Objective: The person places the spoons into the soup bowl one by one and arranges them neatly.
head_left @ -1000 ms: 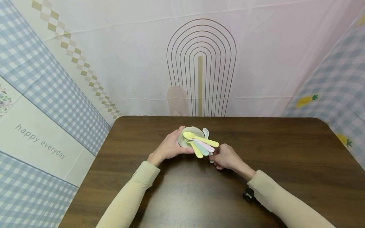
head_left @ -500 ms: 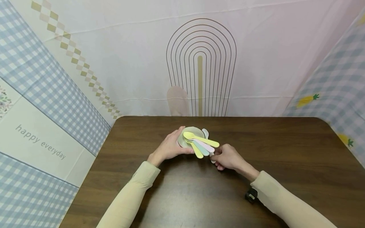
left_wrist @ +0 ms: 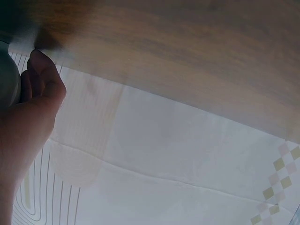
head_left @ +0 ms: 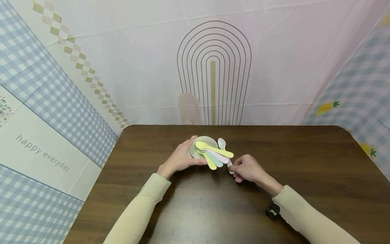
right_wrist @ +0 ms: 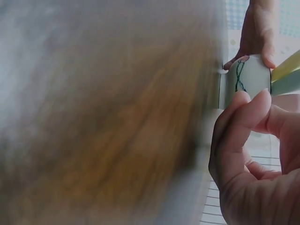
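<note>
A small white bowl [head_left: 209, 139] stands near the table's back edge; in the right wrist view its outer wall [right_wrist: 255, 77] carries a green pattern. My left hand [head_left: 180, 156] grips it from the left, fingers behind and thumb in front. Several spoons rest in it, handles over the right rim: an upper yellow spoon [head_left: 220, 151], a pink spoon [head_left: 224, 159], a pale green spoon [head_left: 217, 161] and a lower yellow spoon [head_left: 210, 162]. Right of the bowl, my right hand [head_left: 249, 168] pinches the handle end of a white spoon [head_left: 222, 144], its head pointing away from me.
The dark wooden table [head_left: 195, 210] spreads out around both hands. Behind its far edge hangs a pale printed cloth [head_left: 146, 67]. Checked cloth [head_left: 359, 88] borders it on the right. A black device [head_left: 272, 210] sits at the right wrist.
My right hand has shifted slightly to the right, drawing the white spoon with it, so its head now shows farther from the bowl. The left hand and bowl stay put.
</note>
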Available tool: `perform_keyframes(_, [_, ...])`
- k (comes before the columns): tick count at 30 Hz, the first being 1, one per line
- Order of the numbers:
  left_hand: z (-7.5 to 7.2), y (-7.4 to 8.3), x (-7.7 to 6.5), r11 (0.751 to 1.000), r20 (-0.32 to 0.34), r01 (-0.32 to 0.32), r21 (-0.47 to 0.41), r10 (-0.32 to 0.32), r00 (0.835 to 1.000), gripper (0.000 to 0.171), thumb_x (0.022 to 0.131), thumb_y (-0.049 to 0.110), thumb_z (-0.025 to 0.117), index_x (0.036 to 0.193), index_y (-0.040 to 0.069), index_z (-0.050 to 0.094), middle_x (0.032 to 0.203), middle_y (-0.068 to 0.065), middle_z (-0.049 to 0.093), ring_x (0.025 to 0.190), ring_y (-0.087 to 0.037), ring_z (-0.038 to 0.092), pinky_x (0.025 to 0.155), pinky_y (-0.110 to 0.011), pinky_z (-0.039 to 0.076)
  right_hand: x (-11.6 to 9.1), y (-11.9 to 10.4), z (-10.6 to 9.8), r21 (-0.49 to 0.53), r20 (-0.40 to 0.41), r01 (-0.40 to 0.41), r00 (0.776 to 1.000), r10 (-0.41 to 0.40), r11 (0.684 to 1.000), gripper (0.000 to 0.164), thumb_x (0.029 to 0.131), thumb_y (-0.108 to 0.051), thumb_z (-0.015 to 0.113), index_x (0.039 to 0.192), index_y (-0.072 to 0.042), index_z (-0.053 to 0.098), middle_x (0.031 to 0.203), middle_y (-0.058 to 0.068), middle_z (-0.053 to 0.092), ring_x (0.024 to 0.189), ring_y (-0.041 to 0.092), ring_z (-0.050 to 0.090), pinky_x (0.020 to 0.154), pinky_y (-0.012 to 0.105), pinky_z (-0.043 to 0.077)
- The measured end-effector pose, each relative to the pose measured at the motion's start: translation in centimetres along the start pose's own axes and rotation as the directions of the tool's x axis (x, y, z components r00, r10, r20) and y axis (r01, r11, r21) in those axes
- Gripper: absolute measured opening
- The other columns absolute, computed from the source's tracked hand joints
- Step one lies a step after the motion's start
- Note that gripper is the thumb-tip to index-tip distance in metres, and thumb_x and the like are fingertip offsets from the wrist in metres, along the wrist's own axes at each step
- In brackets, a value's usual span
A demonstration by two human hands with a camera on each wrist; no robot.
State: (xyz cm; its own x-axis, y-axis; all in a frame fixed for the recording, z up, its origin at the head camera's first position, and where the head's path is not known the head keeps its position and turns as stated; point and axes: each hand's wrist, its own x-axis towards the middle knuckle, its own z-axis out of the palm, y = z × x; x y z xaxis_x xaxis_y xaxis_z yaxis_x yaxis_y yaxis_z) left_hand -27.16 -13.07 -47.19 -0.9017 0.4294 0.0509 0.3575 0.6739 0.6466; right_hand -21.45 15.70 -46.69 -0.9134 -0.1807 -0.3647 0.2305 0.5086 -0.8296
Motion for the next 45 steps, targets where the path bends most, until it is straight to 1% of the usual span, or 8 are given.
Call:
perform_keyframes(8, [0.1, -0.1, 0.1, 1.000, -0.003, 0.004, 0.000, -0.004, 1.000, 0.102, 0.078, 0.053, 0.095, 0.160, 0.019, 0.045, 0.135, -0.008, 0.068, 0.121, -0.026, 0.064, 0.103, -0.046, 0.054, -0.3, 0.1, -1.0, 0.086, 0.010, -0.024, 1.000, 0.023, 0.996, 0.017, 0.101, -0.006, 0.066, 0.098, 0.010, 0.073, 0.068, 0.005, 0.068, 0.053, 0.006, 0.064, 0.054, 0.023, 0.059])
perform_keyframes(11, [0.1, -0.1, 0.1, 1.000, -0.006, -0.002, 0.001, 0.002, 1.000, 0.099, 0.079, 0.054, 0.094, 0.159, 0.019, 0.046, 0.133, -0.008, 0.068, 0.119, -0.025, 0.064, 0.101, -0.045, 0.054, -0.5, 0.1, -1.4, 0.118, 0.019, -0.018, 1.000, 0.016, 0.993, 0.019, 0.102, -0.005, 0.065, 0.100, 0.013, 0.072, 0.068, 0.005, 0.068, 0.054, 0.005, 0.063, 0.055, 0.023, 0.059])
perform_keyframes(14, [0.1, -0.1, 0.1, 1.000, -0.005, 0.000, 0.002, 0.000, 1.000, 0.101, 0.079, 0.053, 0.095, 0.160, 0.018, 0.046, 0.135, -0.009, 0.068, 0.121, -0.026, 0.064, 0.102, -0.046, 0.054, -0.6, 0.1, -1.8, 0.139, 0.020, -0.011, 1.000, 0.008, 0.990, 0.020, 0.102, -0.005, 0.064, 0.100, 0.014, 0.071, 0.068, 0.004, 0.067, 0.054, 0.005, 0.063, 0.055, 0.022, 0.059])
perform_keyframes(19, [0.1, -0.1, 0.0, 1.000, -0.001, 0.008, 0.000, -0.008, 1.000, 0.109, 0.078, 0.051, 0.095, 0.165, 0.012, 0.042, 0.142, -0.012, 0.066, 0.127, -0.029, 0.063, 0.108, -0.049, 0.053, -0.8, 0.1, -2.5, 0.147, 0.011, 0.002, 1.000, -0.004, 0.989, 0.022, 0.103, -0.005, 0.064, 0.103, 0.015, 0.071, 0.070, 0.003, 0.066, 0.057, 0.005, 0.063, 0.055, 0.022, 0.059])
perform_keyframes(27, [0.2, -0.2, 0.1, 1.000, -0.004, 0.007, 0.012, -0.007, 1.000, 0.104, 0.078, 0.051, 0.095, 0.162, 0.017, 0.044, 0.137, -0.010, 0.067, 0.122, -0.027, 0.064, 0.104, -0.047, 0.054, -1.3, -0.3, -3.6, 0.166, -0.008, 0.030, 1.000, -0.029, 0.986, 0.022, 0.104, -0.005, 0.062, 0.106, 0.016, 0.069, 0.071, 0.000, 0.065, 0.059, 0.005, 0.064, 0.056, 0.021, 0.059])
perform_keyframes(33, [0.2, -0.1, 0.1, 1.000, -0.006, 0.003, 0.009, -0.003, 1.000, 0.102, 0.078, 0.052, 0.095, 0.161, 0.017, 0.045, 0.137, -0.010, 0.068, 0.121, -0.027, 0.064, 0.103, -0.047, 0.054, -1.8, -0.8, -3.8, 0.164, -0.015, 0.050, 0.999, -0.048, 0.985, 0.020, 0.105, -0.006, 0.063, 0.104, 0.013, 0.068, 0.071, 0.000, 0.065, 0.059, 0.006, 0.064, 0.056, 0.022, 0.059])
perform_keyframes(40, [0.2, -0.2, 0.1, 1.000, -0.012, -0.002, 0.015, 0.002, 1.000, 0.101, 0.078, 0.052, 0.095, 0.160, 0.017, 0.045, 0.135, -0.010, 0.068, 0.120, -0.026, 0.064, 0.103, -0.047, 0.054, -2.5, -1.7, -4.2, 0.165, -0.030, 0.084, 0.996, -0.080, 0.983, 0.022, 0.104, -0.008, 0.065, 0.105, 0.013, 0.068, 0.071, -0.001, 0.065, 0.059, 0.006, 0.063, 0.056, 0.023, 0.059])
perform_keyframes(45, [0.2, -0.3, 0.2, 1.000, -0.012, 0.006, 0.014, -0.006, 1.000, 0.106, 0.079, 0.052, 0.095, 0.163, 0.014, 0.044, 0.143, -0.012, 0.066, 0.126, -0.028, 0.064, 0.107, -0.049, 0.054, -2.7, -2.3, -4.6, 0.169, -0.016, 0.098, 0.995, -0.097, 0.981, 0.024, 0.105, -0.009, 0.065, 0.108, 0.014, 0.068, 0.071, -0.001, 0.065, 0.059, 0.006, 0.063, 0.057, 0.022, 0.059])
